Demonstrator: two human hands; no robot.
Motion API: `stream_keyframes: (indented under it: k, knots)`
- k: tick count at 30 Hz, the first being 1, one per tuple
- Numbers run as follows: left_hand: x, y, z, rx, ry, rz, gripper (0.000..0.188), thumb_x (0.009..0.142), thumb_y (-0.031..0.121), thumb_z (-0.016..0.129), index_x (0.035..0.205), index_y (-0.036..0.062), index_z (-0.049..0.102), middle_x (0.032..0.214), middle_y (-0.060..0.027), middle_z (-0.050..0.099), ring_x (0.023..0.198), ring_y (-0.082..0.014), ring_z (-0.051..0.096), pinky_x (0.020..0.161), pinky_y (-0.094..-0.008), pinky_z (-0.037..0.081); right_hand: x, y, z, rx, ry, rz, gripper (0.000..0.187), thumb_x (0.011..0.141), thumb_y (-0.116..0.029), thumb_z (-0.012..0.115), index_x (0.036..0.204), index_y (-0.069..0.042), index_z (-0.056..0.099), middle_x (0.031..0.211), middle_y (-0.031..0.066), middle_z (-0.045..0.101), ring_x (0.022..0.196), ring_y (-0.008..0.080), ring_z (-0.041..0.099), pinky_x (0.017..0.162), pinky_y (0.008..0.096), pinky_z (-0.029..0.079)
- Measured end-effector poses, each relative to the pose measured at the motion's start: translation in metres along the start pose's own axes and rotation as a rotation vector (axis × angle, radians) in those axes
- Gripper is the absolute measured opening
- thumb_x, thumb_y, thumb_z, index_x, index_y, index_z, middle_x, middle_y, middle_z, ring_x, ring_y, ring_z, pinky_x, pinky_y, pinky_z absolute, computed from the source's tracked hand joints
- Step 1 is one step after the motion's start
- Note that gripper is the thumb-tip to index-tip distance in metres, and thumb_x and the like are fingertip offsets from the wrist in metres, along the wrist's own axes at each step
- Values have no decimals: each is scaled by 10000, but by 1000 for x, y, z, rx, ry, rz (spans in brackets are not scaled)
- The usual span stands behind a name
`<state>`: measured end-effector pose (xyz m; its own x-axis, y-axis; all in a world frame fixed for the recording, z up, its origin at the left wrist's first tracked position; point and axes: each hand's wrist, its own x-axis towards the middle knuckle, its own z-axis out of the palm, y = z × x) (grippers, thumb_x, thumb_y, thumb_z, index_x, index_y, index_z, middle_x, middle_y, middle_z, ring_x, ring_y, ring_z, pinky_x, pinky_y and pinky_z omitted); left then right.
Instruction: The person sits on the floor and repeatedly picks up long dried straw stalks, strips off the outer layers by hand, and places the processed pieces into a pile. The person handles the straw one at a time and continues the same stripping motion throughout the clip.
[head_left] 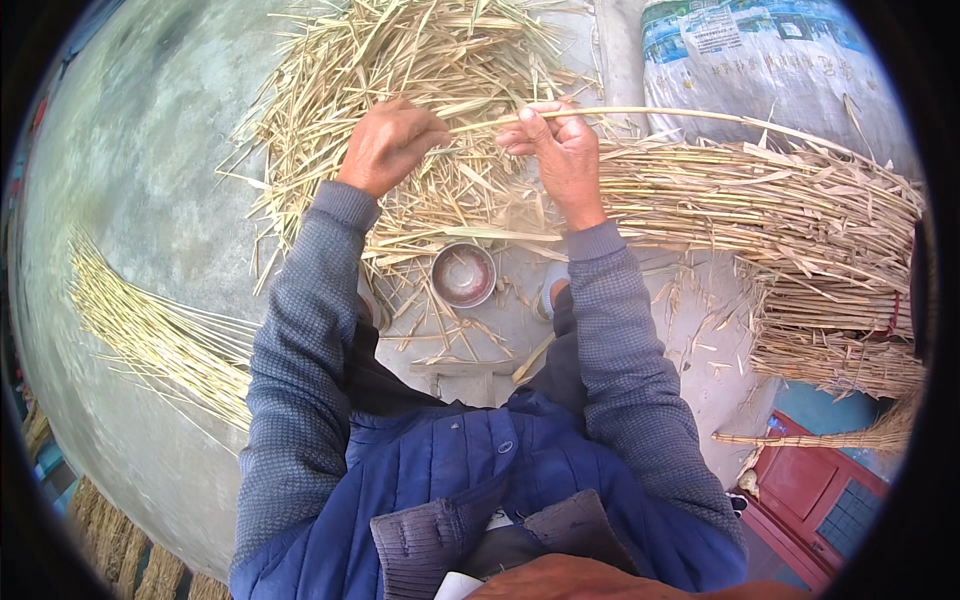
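A long, thin, dry reed stalk runs across both hands and far out to the right. Its near end is in my left hand, whose fingers are closed around it. My right hand pinches the same stalk between thumb and fingers, a short way along. Both hands are over a heap of dry leaf husks on the concrete floor. Below the hands, between my feet, sits a small round metal bowl with a reddish inside. Just right of my right hand lies a thick stack of unstripped reed stalks.
A sheaf of bare, paler stalks lies on the floor at the left. At the upper right is a large white and blue woven sack. A reddish door shows at lower right, and tied brown bundles at lower left.
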<state>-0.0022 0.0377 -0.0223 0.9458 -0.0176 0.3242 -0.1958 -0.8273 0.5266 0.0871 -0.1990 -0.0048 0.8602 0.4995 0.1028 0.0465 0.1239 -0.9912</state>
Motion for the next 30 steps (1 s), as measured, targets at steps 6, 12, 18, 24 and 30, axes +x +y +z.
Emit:
stream_keyframes:
  k: [6,12,18,24,30]
  knots:
    - [-23,-30,-42,380,-304,-395,160,775,241,797,813,110,715,771,-43,711,748,-236,670,887,-481,449,7,-20,-28,-63,180,-13,272,993,-223,654,1065,32,592,888,141,725,785,171,726,665,257,585]
    - [0,26,0,-137,98,59,208,832,235,771,970,90,714,861,-62,717,795,-256,664,797,-394,447,-4,-6,13,8,-17,23,237,986,-206,664,1043,22,630,908,134,731,807,172,729,700,268,594]
    - [5,28,-16,-225,-46,-81,153,834,178,777,885,45,723,769,-90,703,685,-260,662,637,-365,497,-3,-15,-1,-9,-57,19,223,975,-131,661,1105,42,607,947,156,725,889,213,729,751,282,594]
    - [-2,19,-22,-321,-123,-189,178,864,193,765,939,36,729,803,-96,729,716,-194,691,663,-335,542,-3,-18,-6,-49,-62,1,251,978,-184,670,1091,36,628,941,147,734,865,198,733,737,278,588]
    - [3,28,1,-753,-77,-359,274,883,228,782,1038,7,732,842,-45,727,758,-104,653,719,-262,535,-5,-16,6,8,-41,-20,270,984,-244,669,1040,15,619,892,158,740,827,184,734,714,272,586]
